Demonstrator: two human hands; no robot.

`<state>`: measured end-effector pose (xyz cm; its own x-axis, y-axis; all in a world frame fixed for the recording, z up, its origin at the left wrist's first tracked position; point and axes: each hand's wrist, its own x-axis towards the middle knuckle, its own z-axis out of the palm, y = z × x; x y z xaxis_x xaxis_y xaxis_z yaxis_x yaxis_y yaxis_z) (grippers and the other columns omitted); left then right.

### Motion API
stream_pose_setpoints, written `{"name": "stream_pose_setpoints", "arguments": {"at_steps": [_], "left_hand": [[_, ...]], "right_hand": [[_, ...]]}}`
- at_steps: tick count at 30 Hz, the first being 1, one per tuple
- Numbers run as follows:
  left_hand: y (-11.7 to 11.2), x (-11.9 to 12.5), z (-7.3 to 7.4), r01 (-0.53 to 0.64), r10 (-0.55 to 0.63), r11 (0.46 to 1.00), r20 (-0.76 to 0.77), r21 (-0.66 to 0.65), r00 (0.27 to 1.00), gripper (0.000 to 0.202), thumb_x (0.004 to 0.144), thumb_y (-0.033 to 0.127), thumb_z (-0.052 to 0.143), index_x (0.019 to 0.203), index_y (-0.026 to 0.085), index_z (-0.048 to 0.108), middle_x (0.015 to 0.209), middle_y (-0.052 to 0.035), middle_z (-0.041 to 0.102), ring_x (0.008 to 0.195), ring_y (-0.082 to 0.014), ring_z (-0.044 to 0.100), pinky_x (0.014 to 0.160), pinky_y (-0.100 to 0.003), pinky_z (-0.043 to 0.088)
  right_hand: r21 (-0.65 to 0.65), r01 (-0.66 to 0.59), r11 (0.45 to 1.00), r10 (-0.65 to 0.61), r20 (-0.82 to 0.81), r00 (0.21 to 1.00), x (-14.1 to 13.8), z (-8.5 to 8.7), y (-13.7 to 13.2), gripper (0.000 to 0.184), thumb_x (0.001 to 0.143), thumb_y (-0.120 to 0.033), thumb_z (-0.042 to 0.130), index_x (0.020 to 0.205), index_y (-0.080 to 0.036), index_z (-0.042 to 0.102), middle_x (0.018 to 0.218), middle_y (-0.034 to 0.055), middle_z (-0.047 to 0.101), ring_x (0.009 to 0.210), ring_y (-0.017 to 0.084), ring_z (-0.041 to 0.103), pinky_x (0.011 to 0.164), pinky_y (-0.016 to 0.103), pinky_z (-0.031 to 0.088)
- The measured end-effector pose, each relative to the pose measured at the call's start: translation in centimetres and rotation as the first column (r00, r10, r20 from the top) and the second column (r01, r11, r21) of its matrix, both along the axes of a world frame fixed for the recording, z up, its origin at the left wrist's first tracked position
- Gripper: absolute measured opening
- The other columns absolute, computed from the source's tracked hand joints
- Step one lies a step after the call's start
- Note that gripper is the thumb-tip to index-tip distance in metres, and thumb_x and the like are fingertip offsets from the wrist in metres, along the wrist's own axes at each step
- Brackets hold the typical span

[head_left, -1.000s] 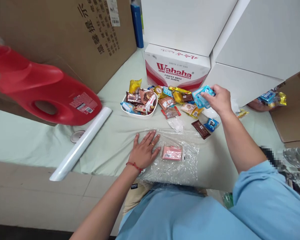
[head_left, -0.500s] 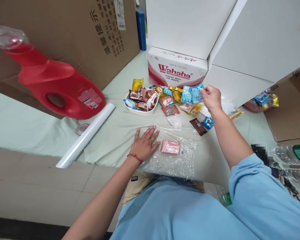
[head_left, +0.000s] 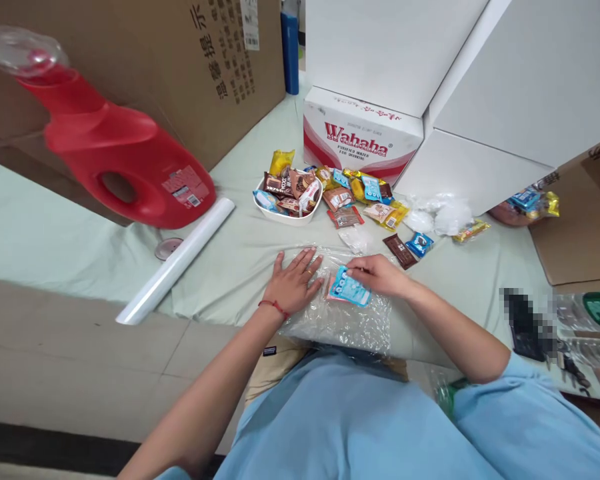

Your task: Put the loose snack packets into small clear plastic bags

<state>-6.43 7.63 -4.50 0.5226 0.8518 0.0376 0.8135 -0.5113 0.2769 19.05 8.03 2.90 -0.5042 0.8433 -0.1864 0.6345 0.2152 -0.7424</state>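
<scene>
My left hand point(head_left: 294, 283) lies flat with spread fingers on the left part of a clear plastic sheet point(head_left: 350, 330) on the cloth-covered table. My right hand point(head_left: 377, 273) pinches a light-blue snack packet point(head_left: 351, 288) by its top edge, over the middle of the sheet. Under it, a pink packet point(head_left: 332, 293) is mostly covered; I cannot tell whether the two touch. Just beyond the hands stands a white bowl point(head_left: 286, 217) of wrapped snacks. Right of the bowl, several wrapped snacks point(head_left: 347, 217) lie loose, among them a brown bar point(head_left: 400, 251) and a small blue packet point(head_left: 420, 244).
A red detergent bottle point(head_left: 135, 143) and a white film roll point(head_left: 177, 260) lie at the left. Behind the snacks are a Wahaha carton point(head_left: 363, 137) and large white boxes point(head_left: 505, 87). Crumpled clear plastic point(head_left: 447, 215) lies right of the snacks. Cardboard boxes point(head_left: 180, 73) border the table.
My right hand has come back from the snack pile toward me, carrying the light-blue packet over the pink one. My left hand has stayed on the sheet. The view has shifted slightly.
</scene>
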Motion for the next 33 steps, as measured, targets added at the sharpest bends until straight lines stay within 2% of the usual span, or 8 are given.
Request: {"name": "stream_pose_setpoints", "arguments": {"at_steps": [5,10,13,18,21,25,29,33], "left_hand": [[0.0,0.0,0.0,0.003,-0.003,1.0,-0.004,0.006,1.0,0.057,0.105,0.048,0.035,0.159,0.032,0.038,0.17,-0.0066,0.029,0.155,-0.0251,0.033,0.127,-0.064,0.0],[0.1,-0.2,0.0,0.01,-0.01,1.0,0.003,0.0,1.0,0.056,0.105,0.048,0.033,0.159,0.032,0.037,0.17,-0.0066,0.03,0.155,-0.0252,0.034,0.127,-0.063,0.002],[0.3,-0.3,-0.1,0.006,-0.005,1.0,0.025,-0.024,1.0,0.056,0.106,0.045,0.029,0.16,0.031,0.035,0.169,-0.0068,0.032,0.155,-0.0251,0.035,0.127,-0.064,0.004],[1.6,-1.6,0.5,0.022,-0.002,0.987,0.122,-0.157,0.993,0.062,0.104,0.047,0.033,0.163,0.026,0.029,0.169,-0.0092,0.032,0.155,-0.0257,0.033,0.126,-0.064,0.013],[2.4,-3.5,1.5,0.055,-0.025,0.987,0.193,-0.152,0.981,0.058,0.1,0.046,0.042,0.154,0.025,0.047,0.17,-0.0073,0.032,0.158,-0.0282,0.026,0.125,-0.059,0.026],[0.8,-6.1,3.4,0.09,-0.082,0.995,0.177,-0.038,0.981,0.056,0.086,0.016,0.043,0.133,0.031,0.068,0.164,0.0023,0.044,0.16,-0.0274,0.021,0.127,-0.059,0.024],[-3.6,-7.7,4.2,0.354,-0.342,0.927,0.109,-0.124,0.933,0.081,0.068,0.004,0.045,0.14,0.037,0.063,0.159,0.0047,0.05,0.157,-0.023,0.029,0.129,-0.058,0.017],[-6.8,-8.3,2.9,0.369,-0.363,0.922,0.07,-0.115,0.929,0.066,0.081,0.014,0.054,0.142,0.037,0.06,0.163,0.0001,0.045,0.16,-0.0279,0.022,0.129,-0.059,0.016]], "right_hand": [[0.224,-0.011,0.975,-0.059,0.304,0.951,-1.6,-2.6,-0.3,0.021,0.099,-0.029,0.059,0.111,-0.021,0.074,0.109,0.0078,0.068,0.093,0.02,0.066,0.08,0.028,0.047],[0.422,0.122,0.898,-0.189,0.121,0.974,0.0,-1.1,-2.6,0.026,0.104,-0.038,0.051,0.112,-0.023,0.071,0.103,0.009,0.066,0.093,0.022,0.065,0.082,0.033,0.051],[0.399,-0.006,0.917,-0.028,0.081,0.996,1.4,-0.2,-6.6,0.029,0.105,-0.041,0.048,0.102,-0.024,0.072,0.089,0.0076,0.067,0.085,0.022,0.064,0.079,0.034,0.052],[0.297,-0.346,0.89,0.288,0.222,0.931,3.2,-2.3,-14.1,0.049,0.093,-0.039,0.07,0.138,-0.022,0.06,0.137,0.0147,0.064,0.125,0.03,0.057,0.104,0.047,0.051],[0.343,-0.253,0.905,0.178,0.237,0.955,3.7,-4.5,-16.5,0.046,0.096,-0.021,0.062,0.142,-0.026,0.058,0.146,0.014,0.059,0.135,0.029,0.052,0.109,0.049,0.05],[0.408,-0.099,0.908,0.068,0.09,0.994,3.8,-5.6,-16.8,0.034,0.098,-0.015,0.055,0.126,-0.029,0.068,0.137,0.0119,0.064,0.126,0.027,0.059,0.104,0.048,0.054],[0.352,0.008,0.936,0.044,-0.139,0.989,4.0,-4.2,-14.8,0.025,0.1,-0.023,0.054,0.118,-0.031,0.07,0.128,0.011,0.067,0.115,0.026,0.065,0.095,0.047,0.058],[0.187,0.17,0.968,-0.109,-0.298,0.948,4.5,-2.0,-12.2,0.02,0.102,-0.034,0.056,0.109,-0.03,0.074,0.113,0.0093,0.072,0.105,0.023,0.069,0.091,0.039,0.058]]}}
